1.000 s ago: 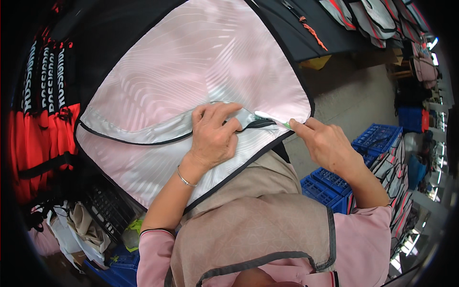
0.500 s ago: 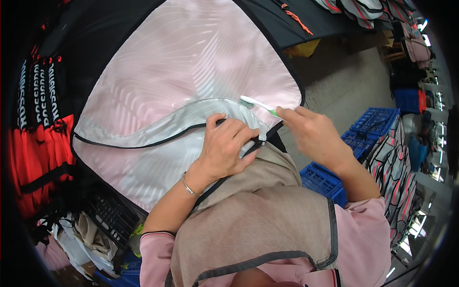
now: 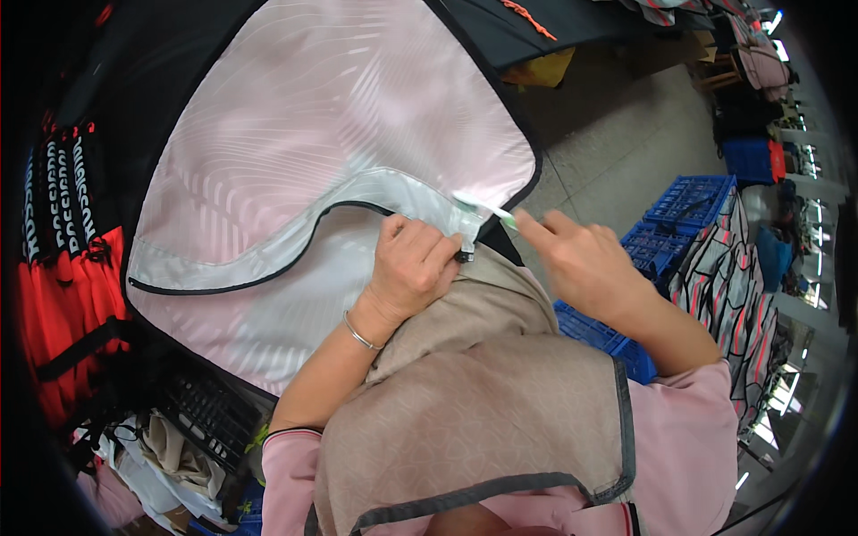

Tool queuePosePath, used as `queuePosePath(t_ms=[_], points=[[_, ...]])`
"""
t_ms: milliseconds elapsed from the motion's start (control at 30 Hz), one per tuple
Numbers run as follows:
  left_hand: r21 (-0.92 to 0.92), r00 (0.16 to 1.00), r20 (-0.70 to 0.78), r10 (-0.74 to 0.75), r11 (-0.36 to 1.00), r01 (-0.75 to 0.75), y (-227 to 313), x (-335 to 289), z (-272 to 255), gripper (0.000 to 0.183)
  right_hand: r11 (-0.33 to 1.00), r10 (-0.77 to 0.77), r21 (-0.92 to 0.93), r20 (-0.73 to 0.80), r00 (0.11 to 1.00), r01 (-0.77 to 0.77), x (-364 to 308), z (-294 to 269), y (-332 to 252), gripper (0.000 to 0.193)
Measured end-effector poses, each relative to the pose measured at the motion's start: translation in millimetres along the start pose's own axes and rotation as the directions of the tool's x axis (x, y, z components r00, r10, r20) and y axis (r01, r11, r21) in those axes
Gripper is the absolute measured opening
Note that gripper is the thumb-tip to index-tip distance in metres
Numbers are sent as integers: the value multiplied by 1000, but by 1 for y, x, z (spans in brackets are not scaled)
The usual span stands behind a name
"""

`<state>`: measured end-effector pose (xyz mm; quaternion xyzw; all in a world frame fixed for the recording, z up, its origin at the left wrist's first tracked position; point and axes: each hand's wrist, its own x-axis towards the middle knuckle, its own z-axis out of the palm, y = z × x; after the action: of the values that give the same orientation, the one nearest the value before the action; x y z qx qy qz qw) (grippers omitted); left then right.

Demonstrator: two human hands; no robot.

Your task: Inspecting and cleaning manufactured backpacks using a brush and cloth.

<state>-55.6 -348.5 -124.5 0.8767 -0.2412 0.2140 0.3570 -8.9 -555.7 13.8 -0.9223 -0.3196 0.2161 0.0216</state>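
Left hand pinches the pink fabric panel at its black-piped edge, by the torso. Right hand grips a thin green-tipped tool. Edge work looks midway.

This looks like a garment or bag-making workshop. A large pink fabric panel edged in black piping lies spread over a dark tabletop. Stacks of red and black sewn pieces are piled at the left, and bundles of patterned pieces stand at the right. Blue plastic crates sit on a bare concrete floor, with more piled goods and crates along the far aisle.
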Motion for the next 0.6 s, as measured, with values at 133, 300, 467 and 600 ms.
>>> queuePosePath(t_ms=[133,300,467,600], points=[[-19,999,-38,-22,1000,21,-3,-2,3,30,1000,-8,3,14,1000,8,-12,2,3,45],[-7,999,-35,8,1000,-8,-6,1,7,23,1000,-21,12,-55,998,22,-10,11,9,51],[-88,999,-52,-5,996,1,-6,5,-2,22,998,-16,67,-59,998,20,-17,10,16,44],[-64,996,-82,-29,998,23,-5,6,-11,26,955,-14,286,-221,975,78,-13,-7,62,28]])
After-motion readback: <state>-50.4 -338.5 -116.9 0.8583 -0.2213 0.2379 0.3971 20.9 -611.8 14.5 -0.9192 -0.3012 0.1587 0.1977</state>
